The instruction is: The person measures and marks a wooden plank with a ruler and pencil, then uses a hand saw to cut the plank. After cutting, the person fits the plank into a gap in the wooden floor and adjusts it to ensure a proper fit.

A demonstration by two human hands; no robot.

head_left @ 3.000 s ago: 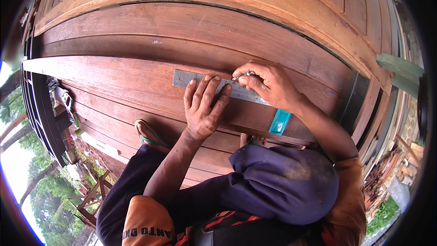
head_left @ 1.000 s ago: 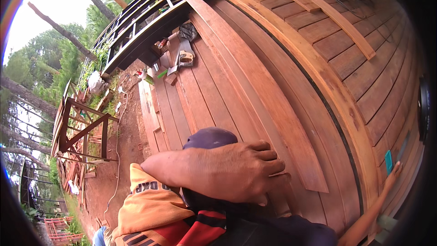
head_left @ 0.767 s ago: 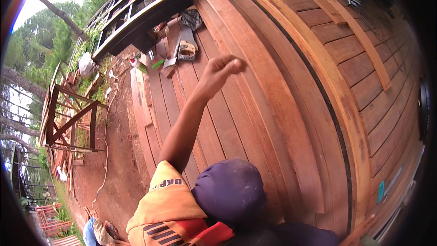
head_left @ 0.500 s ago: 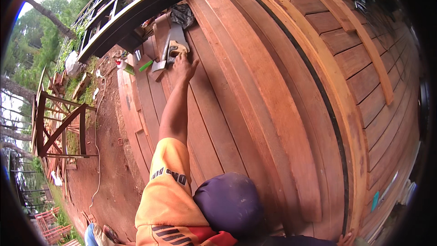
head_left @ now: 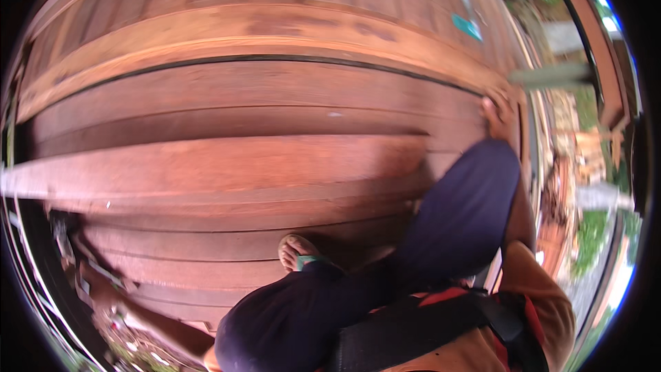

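Observation:
At the far left, my left hand (head_left: pixel 107 296) is stretched out among the tools at the deck's edge. The view is smeared there, so its fingers and any hold on the handsaw do not show clearly. My right hand (head_left: pixel 497 114) rests at the right, fingers spread, against the end of a thick wooden beam (head_left: pixel 227 31). A long reddish plank (head_left: pixel 275 165) lies loose on top of the deck boards (head_left: pixel 193 241), in front of my bent knees.
My sandalled foot (head_left: pixel 296 251) stands on the boards near the plank. A small teal object (head_left: pixel 467 27) lies on the upper decking beyond the beam. Dark metal railing (head_left: pixel 34 282) runs along the left. A greenish post (head_left: pixel 551 76) stands at the right, with stacked timber beyond.
My view has swung right, turning the whole scene. My left hand was on the wooden handle of a handsaw, still near the tools now. My right hand has come fully into view.

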